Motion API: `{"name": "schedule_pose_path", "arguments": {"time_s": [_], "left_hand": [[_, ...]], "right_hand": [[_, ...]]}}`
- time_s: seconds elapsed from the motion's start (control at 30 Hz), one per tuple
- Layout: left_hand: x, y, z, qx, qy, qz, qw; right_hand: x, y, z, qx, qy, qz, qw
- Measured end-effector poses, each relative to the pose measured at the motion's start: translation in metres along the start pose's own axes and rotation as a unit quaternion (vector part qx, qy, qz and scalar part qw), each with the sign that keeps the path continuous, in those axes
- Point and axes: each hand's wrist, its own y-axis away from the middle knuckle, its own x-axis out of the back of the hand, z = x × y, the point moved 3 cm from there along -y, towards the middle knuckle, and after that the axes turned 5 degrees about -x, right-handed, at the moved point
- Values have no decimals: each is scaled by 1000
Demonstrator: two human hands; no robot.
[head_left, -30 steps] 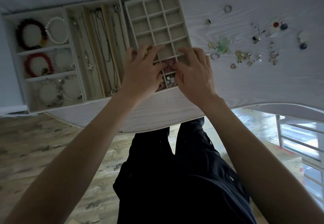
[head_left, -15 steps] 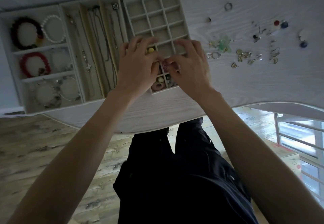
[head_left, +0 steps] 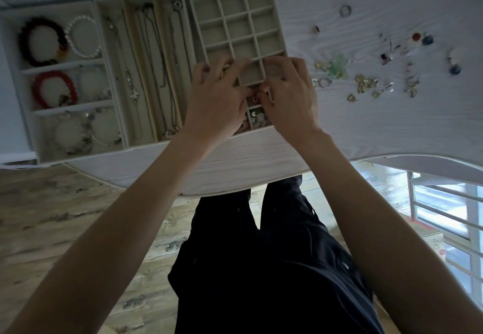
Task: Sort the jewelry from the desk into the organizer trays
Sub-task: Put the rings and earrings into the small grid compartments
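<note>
Since half a second earlier, both hands had slid a little toward the near edge of the grid tray (head_left: pixel 277 17), and the small pale ring (head_left: pixel 253 99) now showed between their fingertips. The left hand (head_left: pixel 217 101) and right hand (head_left: pixel 290 98) met over the tray's near rows, fingers curled inward around that ring; which hand actually pinched it could not be told.

Three trays sat side by side along the bench (head_left: pixel 392 129) edge: the grid tray, a necklace tray (head_left: pixel 154 67) with three long lanes, and a bracelet tray (head_left: pixel 13 77) whose left end overhung the bench. The bracelet tray held a dark bracelet (head_left: pixel 41 40), a pearl bracelet (head_left: pixel 83 36) and a red bracelet (head_left: pixel 55 89), with paler ones beside and below. Nine grid cells at the far end lay bare. Loose jewelry (head_left: pixel 366 82) was scattered to the right, well apart from the trays, with open bench between.
</note>
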Motion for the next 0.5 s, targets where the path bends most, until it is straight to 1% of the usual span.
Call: {"name": "schedule_pose_path", "arguments": {"time_s": [0.07, 0.13, 0.2, 0.3, 0.37, 0.5], "left_hand": [[1, 0, -1, 23, 32, 18, 999], [3, -2, -6, 57, 98, 47, 992], [3, -3, -10, 64, 128, 61, 988], [4, -7, -12, 47, 127, 79, 988], [5, -10, -11, 39, 126, 107, 985], [4, -12, -9, 31, 93, 139, 985]], "right_hand": [[2, 0, 0, -8, -12, 9, 1000], [4, 0, 1, -32, -43, 8, 999], [6, 0, 1, -49, -80, 3, 996], [9, -1, 4, -65, -128, -24, 989], [8, -1, 6, -69, -137, -33, 988], [8, 5, 6, -62, -127, -17, 990]]}}
